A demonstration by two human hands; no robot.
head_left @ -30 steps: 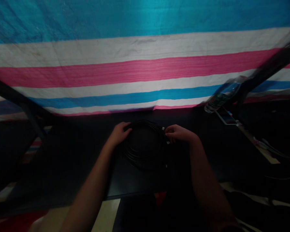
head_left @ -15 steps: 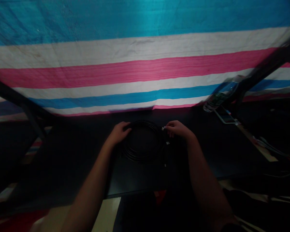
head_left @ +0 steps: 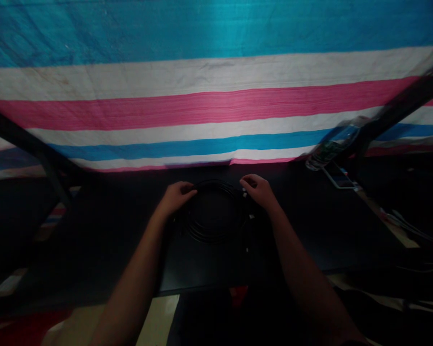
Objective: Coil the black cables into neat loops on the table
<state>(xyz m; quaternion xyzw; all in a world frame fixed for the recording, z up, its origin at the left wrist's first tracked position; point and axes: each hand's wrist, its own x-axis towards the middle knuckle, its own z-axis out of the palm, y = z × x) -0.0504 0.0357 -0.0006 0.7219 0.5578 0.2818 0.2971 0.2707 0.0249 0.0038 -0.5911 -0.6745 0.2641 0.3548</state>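
A coil of black cable [head_left: 216, 239] lies on the dark table [head_left: 202, 269] in front of me. My left hand [head_left: 179, 194] is closed on the coil's upper left side, thumb and fingers around the strands. At its upper right edge, my right hand [head_left: 258, 188] has its fingers curled and their tips together. Whatever they may pinch is too dark to make out. A small white connector [head_left: 244, 193] shows just below those fingertips. Another pale cable end [head_left: 251, 216] lies lower, beside the coil's right side.
A clear plastic bottle [head_left: 334, 146] leans at the back right, beside a light-edged phone-like object [head_left: 341, 177]. Behind the table hangs a striped blue, white and pink sheet [head_left: 216, 105]. Dark frame bars [head_left: 52, 178] stand at both sides. Loose cables [head_left: 407, 223] lie farther right.
My right hand has shifted left and slightly up, off the white connector it held, to the coil's upper right edge. My left hand stays on the coil.
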